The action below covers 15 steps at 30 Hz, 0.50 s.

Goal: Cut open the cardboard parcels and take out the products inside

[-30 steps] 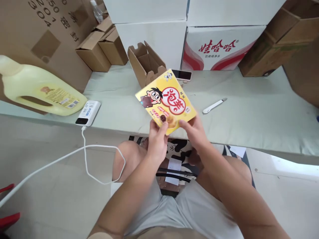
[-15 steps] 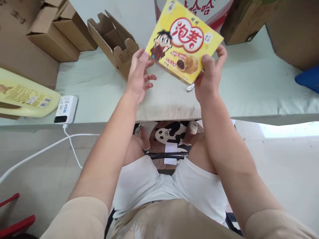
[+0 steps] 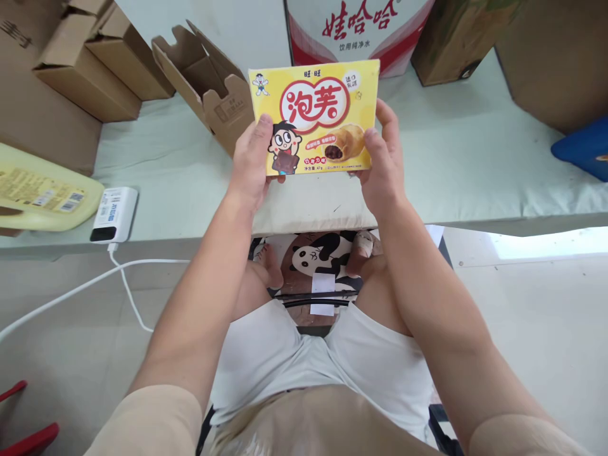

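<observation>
- Now both hands hold the yellow box [image 3: 313,139]: L hand [image 3: 251,158] on its L edge, R hand [image 3: 386,158] on its R edge, thumbs on front, other fingers partly hidden.
- Box at 12 o'clock, above tbl, printed face to cam; flat rect. panel, crisp corners, top edge nearly level, smooth w/ slight sheen.
- Tbl [image 3: 479,177]: pale green cloth, lightly wrinkled; front edge runs below box. Wide stretch of cloth at 2 o'clock, btwn R hand & blue item [image 3: 584,149]; narrower strip at 10, btwn power bank [image 3: 114,212] & L hand.
- Open carton [image 3: 230,111] at 11: brown cardbd, notched flaps, just beside box in view; contact unclear.
- White carton [image 3: 361,38] w/ red print, 12–1, behind box.
- Brown carton [image 3: 460,38] at 1, scuffed.
- Yellow jug [image 3: 52,183] at 9–10, rounded plastic, near power bank.
</observation>
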Motion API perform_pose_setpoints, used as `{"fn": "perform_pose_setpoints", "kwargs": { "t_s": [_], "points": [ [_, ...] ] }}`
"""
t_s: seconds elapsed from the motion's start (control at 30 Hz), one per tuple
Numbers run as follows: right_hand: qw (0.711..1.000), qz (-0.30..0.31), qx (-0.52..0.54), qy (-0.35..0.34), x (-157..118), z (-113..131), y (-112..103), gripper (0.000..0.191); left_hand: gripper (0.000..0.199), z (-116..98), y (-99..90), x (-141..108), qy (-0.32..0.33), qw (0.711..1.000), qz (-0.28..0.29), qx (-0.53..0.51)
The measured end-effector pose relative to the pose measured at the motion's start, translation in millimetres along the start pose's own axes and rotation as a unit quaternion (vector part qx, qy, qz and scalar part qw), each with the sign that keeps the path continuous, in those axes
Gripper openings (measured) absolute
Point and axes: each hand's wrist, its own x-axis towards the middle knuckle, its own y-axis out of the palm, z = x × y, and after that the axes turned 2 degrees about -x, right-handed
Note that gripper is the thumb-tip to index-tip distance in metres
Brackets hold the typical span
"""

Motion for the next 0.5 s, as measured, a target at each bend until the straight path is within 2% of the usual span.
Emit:
{"fn": "perform_pose_setpoints", "kwargs": {
  "t_s": [0.17, 0.3, 0.4, 0.5],
  "points": [
    [0.999, -0.008, 0.034, 0.035, -2.6, -13.9, -0.5, 0.078, 0.063, 9.2, 3.8, 5.9, 0.003, 1.000, 0.011, -0.013],
    [0.993, -0.032, 0.076, 0.087, -2.4, -26.0, -14.4, 0.068, 0.063, 43.6, 0.5, 10.3, -0.049, 0.997, 0.043, -0.043],
    [0.984, -0.138, 0.080, 0.078, 1.8, -32.0, -39.0, 0.060, 0.049, 71.8, -4.6, 8.7, -0.084, 0.995, 0.049, -0.024],
    [0.956, -0.261, 0.084, 0.103, 6.7, -37.5, -69.6, 0.050, 0.033, 84.9, -6.0, 3.5, -0.047, 0.996, 0.062, 0.053]
  ]
}}
